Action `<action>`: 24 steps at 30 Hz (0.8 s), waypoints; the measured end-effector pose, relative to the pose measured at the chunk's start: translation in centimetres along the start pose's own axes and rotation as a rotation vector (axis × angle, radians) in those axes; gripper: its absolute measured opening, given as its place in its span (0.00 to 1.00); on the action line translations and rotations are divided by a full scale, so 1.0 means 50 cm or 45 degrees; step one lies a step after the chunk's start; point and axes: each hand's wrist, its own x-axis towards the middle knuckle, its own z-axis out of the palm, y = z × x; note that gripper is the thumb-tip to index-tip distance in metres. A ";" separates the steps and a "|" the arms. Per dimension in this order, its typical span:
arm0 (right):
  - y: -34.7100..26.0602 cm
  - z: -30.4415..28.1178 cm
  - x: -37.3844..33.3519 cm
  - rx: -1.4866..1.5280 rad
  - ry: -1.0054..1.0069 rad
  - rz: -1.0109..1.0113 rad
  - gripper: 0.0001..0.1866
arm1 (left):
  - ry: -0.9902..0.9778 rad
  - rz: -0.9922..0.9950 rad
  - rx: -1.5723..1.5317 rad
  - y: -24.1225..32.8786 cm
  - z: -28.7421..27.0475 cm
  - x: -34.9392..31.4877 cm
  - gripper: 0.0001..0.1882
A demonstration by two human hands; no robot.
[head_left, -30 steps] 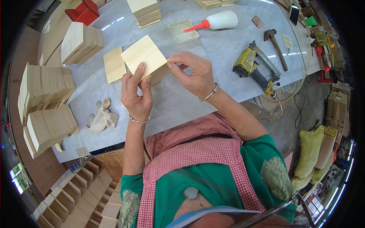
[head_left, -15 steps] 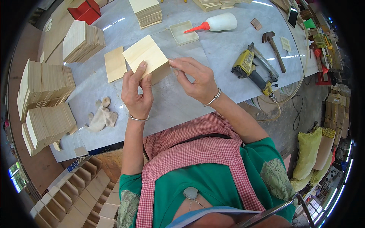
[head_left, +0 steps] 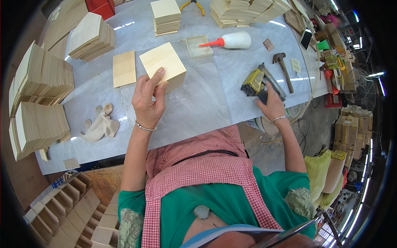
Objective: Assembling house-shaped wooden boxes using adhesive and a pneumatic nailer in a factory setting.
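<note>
1. The left hand (head_left: 147, 99) has its fingers pinching the near corner of a wooden box (head_left: 163, 62), 1 fingertip on the top panel and the thumb low at the corner; the box stands on the table (head_left: 194, 109), just beyond these fingers.
2. The right hand (head_left: 273, 103) has its thumb and fingers parted over the handle of a yellow and black nail gun (head_left: 253, 80); whether they close around it, I cannot tell.
3. As for progress, the box shows a top panel and at least 1 side wall in place. Its inside is hidden, and whether the top is fastened cannot be told.
4. A loose panel (head_left: 124, 69) lies flat, left of the left fingers and near the box, joined to nothing.
5. Much wood appears unassembled: a tall stack of panels (head_left: 45, 78) stands well to the left of the left fingers, and a smaller stack (head_left: 166, 18) stands beyond them.
6. Below the left fingers, off the table, open boxes (head_left: 66, 204) sit in rows, seemingly already put together.
7. Between the 2 hands but farther off, a glue bottle (head_left: 237, 40) lies on its side, its red tip over a shallow tray (head_left: 198, 51). A hammer (head_left: 284, 72) lies just beyond the right fingers.
</note>
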 end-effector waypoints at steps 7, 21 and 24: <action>-0.047 -0.054 0.028 -0.088 -0.150 0.088 0.37 | 0.007 -0.017 -0.031 -0.005 0.004 0.000 0.17; -0.380 -0.349 0.048 0.937 -0.697 -0.048 0.10 | 0.051 0.016 -0.054 -0.009 0.008 -0.006 0.18; -0.402 -0.347 0.048 0.945 -0.728 -0.068 0.10 | 0.029 -0.005 -0.051 -0.007 0.007 -0.008 0.18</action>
